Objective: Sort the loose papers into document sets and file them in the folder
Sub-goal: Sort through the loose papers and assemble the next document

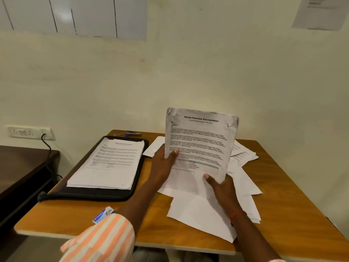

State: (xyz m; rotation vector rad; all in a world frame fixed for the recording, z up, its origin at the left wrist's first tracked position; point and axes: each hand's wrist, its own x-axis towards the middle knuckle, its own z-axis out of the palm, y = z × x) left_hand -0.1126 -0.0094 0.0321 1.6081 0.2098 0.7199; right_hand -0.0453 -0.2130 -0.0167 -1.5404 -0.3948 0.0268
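Fingers [174, 152] clamp one sheet [200, 140]: left hand [162, 165] on its left edge, right hand [222, 188] at the bottom. Header reads "Sample Internship Documentation". Sheet held upright over loose papers [204, 210]; another stack [107, 163] lies in the open black folder [98, 194], left.

Printed sheet [200, 140], raised upright: bold heading at top reads "Sample Internship Documentation". Smaller subtitle line under it is too blurred to read. Sub-heading at upper left edge, partly lost where the paper curls: "…ction 1". Body paras & the grid at the bottom are too small to read.

Top sheet [113, 161] in the folder [94, 194]: similar layout w/ centred heading, not legible.

Small blue box [103, 214] near the striped sleeve [102, 241]: white print, unreadable.

Wall notice [321, 12], top right: blurred, nothing legible.
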